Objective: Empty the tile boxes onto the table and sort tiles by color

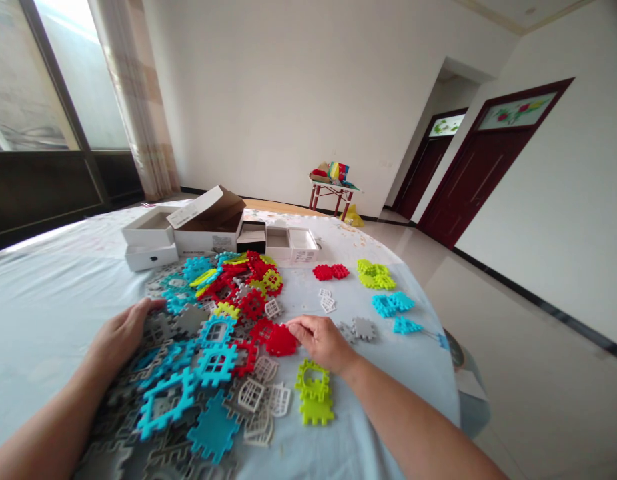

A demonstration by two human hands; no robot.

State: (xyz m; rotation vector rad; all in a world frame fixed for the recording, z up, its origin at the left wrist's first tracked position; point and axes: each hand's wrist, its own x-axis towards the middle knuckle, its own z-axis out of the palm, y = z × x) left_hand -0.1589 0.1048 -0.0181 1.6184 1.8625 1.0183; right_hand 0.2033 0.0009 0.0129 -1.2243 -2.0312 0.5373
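Observation:
Toward the right edge of a heap of notched plastic building panels, my right hand (319,339) pinches the corner of a red square panel (281,340) between thumb and fingers. My left hand (124,331) rests against the heap's left side, fingers stretched out over grey panels (191,320); some fingertips are hidden. Blue window-frame panels (217,363) and a solid blue panel (214,425) lie between the hands. White lattice window inserts (251,395) sit at the heap's near right. Below my right hand are two lime-green panels (315,408).
Small groups lie along the table's right side: red panels (331,271), green panels (375,275), blue panels (392,304), grey panels (363,329) and white inserts (327,304). Behind the heap stand open boxes (205,241). A pale blue cloth (43,327) covers the round table.

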